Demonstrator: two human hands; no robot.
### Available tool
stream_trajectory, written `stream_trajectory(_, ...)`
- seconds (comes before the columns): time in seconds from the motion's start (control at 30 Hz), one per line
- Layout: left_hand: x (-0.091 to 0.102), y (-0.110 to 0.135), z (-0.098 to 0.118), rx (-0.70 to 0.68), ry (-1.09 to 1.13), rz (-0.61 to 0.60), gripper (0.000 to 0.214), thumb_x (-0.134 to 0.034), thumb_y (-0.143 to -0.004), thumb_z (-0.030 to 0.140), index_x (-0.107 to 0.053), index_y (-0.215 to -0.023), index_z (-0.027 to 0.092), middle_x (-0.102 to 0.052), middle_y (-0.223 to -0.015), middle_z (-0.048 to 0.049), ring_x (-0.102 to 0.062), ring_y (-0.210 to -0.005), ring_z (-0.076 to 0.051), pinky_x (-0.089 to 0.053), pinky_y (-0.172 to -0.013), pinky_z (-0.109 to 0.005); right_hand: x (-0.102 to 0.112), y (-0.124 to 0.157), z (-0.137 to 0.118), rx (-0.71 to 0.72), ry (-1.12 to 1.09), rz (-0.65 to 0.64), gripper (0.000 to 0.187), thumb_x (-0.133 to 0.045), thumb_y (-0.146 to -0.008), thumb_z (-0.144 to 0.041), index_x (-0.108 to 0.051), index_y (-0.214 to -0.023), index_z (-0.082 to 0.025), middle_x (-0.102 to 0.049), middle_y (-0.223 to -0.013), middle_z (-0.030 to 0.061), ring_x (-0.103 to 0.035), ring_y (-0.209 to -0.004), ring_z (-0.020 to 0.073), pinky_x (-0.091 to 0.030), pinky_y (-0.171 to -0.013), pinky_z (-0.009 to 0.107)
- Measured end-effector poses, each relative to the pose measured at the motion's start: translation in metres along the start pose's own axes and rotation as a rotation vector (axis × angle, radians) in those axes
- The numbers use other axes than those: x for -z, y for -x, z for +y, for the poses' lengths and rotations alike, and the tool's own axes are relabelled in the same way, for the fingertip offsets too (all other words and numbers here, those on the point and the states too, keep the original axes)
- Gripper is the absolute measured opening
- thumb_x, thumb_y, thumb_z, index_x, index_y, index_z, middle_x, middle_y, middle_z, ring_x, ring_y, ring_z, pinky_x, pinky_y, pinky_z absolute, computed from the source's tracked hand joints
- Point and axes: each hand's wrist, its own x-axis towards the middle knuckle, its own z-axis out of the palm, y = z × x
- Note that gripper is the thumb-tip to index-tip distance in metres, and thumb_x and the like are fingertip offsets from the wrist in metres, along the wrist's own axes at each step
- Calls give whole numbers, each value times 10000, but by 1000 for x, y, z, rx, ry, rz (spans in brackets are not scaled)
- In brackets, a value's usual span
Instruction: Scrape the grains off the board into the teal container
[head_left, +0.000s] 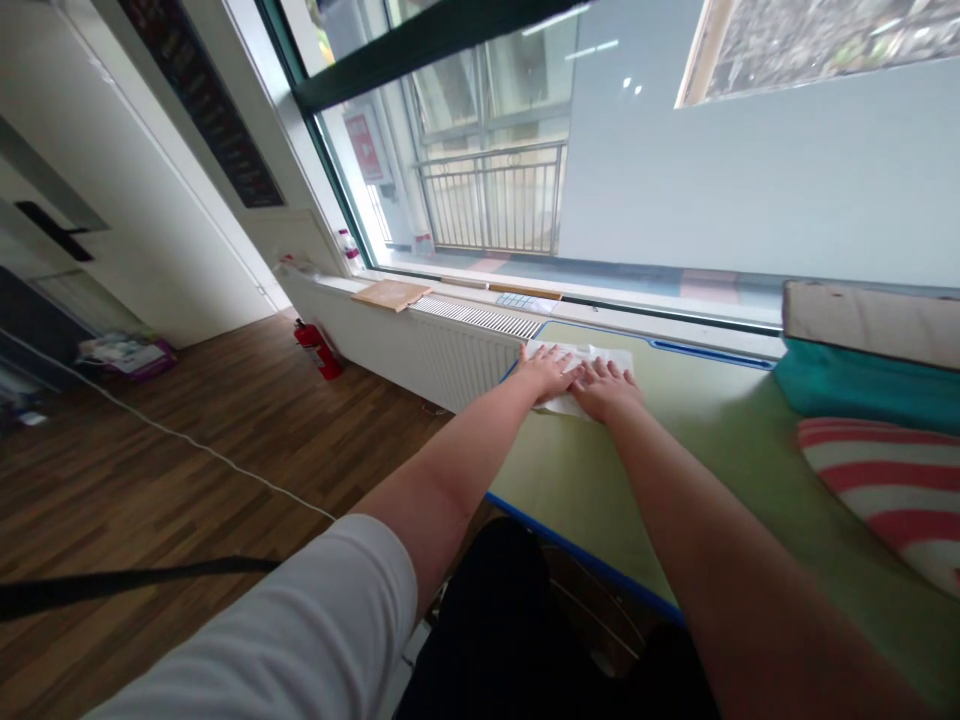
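Note:
A white cloth or wipe (611, 357) lies spread on the far left corner of a pale green table (581, 470) with a blue edge. My left hand (549, 372) rests flat on its left part, fingers stretched out. Beside it, my right hand (602, 386) presses on the right part, palm down with the fingers apart. The two hands touch or nearly touch at the thumbs. Part of the cloth is hidden under them.
Right of the hands are a teal item (862, 385) with a brown top and a red-and-white striped item (885, 480). A radiator (465, 360) runs below the window, with a flat brown board (391, 294) on it. A fire extinguisher (318, 349) stands on the wooden floor.

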Motion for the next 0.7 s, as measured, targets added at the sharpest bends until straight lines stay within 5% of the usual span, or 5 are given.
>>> stream_trajectory(0.7, -11, 219, 86, -97, -45, 22, 720, -131, -842, 675, -260, -1455, 320, -167, -1558, -34, -140, -1415, -288, -42, -1096, -583, -13, 260, -20, -15, 9, 140, 648, -244, -901, -499, -293, -1457, -170, -247, -1527, 90, -206, -1400, 250, -122, -1128, 408)
